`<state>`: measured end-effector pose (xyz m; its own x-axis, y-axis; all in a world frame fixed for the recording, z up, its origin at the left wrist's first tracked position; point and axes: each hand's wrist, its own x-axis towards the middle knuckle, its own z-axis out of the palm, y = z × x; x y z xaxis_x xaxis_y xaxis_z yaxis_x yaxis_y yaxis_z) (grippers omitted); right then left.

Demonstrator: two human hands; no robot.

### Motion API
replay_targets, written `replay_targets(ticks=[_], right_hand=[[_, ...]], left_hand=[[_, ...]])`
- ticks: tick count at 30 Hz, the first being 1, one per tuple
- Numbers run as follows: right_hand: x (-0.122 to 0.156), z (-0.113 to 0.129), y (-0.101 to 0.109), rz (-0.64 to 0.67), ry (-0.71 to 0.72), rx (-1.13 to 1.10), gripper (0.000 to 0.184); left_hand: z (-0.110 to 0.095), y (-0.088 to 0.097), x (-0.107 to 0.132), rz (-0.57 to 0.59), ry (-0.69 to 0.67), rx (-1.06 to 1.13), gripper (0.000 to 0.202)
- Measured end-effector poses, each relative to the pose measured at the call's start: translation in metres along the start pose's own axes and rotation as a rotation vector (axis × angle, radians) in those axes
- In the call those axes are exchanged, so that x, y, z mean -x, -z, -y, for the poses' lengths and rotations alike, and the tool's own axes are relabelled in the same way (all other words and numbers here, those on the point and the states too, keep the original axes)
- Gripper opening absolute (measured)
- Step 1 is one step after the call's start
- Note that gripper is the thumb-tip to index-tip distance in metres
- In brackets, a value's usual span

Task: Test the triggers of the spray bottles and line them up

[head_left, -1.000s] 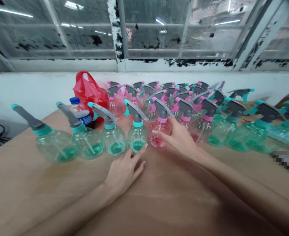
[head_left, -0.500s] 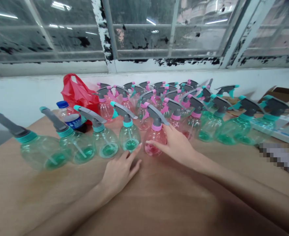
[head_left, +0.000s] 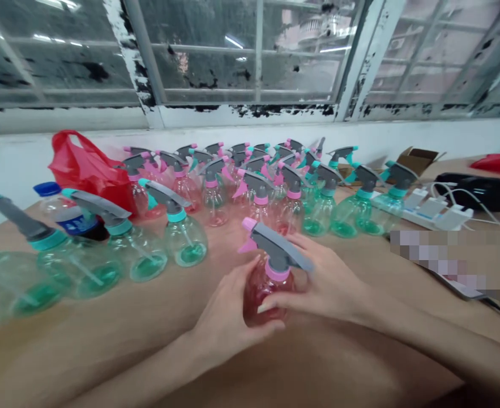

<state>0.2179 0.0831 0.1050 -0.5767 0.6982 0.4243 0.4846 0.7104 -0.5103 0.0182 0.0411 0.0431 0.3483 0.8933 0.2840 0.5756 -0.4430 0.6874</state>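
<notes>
A pink spray bottle (head_left: 253, 297) with a grey trigger head and pink collar stands upright between my hands, close to me. My left hand (head_left: 228, 303) wraps around its left side, thumb low across the front. On the other side, my right hand (head_left: 317, 277) grips the bottle, its thumb over the front and its fingers hidden behind. To the left is a row of green spray bottles with turquoise collars, the nearest being a green spray bottle (head_left: 186, 241). Just behind my right hand stands another pink-collared spray bottle (head_left: 260, 211).
A red plastic bag (head_left: 92, 170) and a cola bottle (head_left: 73, 218) stand at the left. Many more spray bottles crowd the back. On the right are a white power strip (head_left: 428, 215) with plugs, a cardboard box (head_left: 417, 161), a black case (head_left: 479, 191) and a flat, pixelated device (head_left: 453, 277).
My right hand has brought the pink spray bottle nearer to me, out of the group. My left hand has moved from beside the green bottles onto it. The view has turned right.
</notes>
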Motion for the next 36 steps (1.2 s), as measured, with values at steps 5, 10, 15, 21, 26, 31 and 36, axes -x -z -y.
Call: replay_targets(ticks=[5, 10, 15, 21, 26, 31, 36], right_hand=[[-0.002, -0.008, 0.012, -0.013, -0.037, -0.456, 0.042], [-0.004, 0.002, 0.013, -0.133, -0.053, -0.561, 0.022], [-0.006, 0.001, 0.005, -0.174, -0.012, -0.507, 0.019], [-0.015, -0.013, 0.001, -0.172, 0.029, -0.553, 0.016], [-0.026, -0.022, -0.001, -0.204, -0.011, -0.551, 0.014], [-0.04, -0.027, -0.002, -0.216, 0.086, -0.477, 0.019], [-0.045, -0.026, -0.002, -0.186, 0.146, -0.46, 0.02]], left_hand=[[-0.016, -0.011, -0.012, 0.081, 0.004, 0.016, 0.085], [-0.022, -0.015, -0.022, 0.131, -0.056, 0.064, 0.082], [-0.011, -0.011, -0.019, 0.18, -0.128, -0.028, 0.078], [0.021, 0.005, -0.01, 0.224, -0.101, -0.385, 0.088], [0.037, 0.01, -0.004, 0.211, -0.065, -0.49, 0.087], [0.037, 0.006, 0.0, 0.189, -0.073, -0.539, 0.082], [0.037, 0.007, -0.001, 0.176, -0.098, -0.544, 0.079]])
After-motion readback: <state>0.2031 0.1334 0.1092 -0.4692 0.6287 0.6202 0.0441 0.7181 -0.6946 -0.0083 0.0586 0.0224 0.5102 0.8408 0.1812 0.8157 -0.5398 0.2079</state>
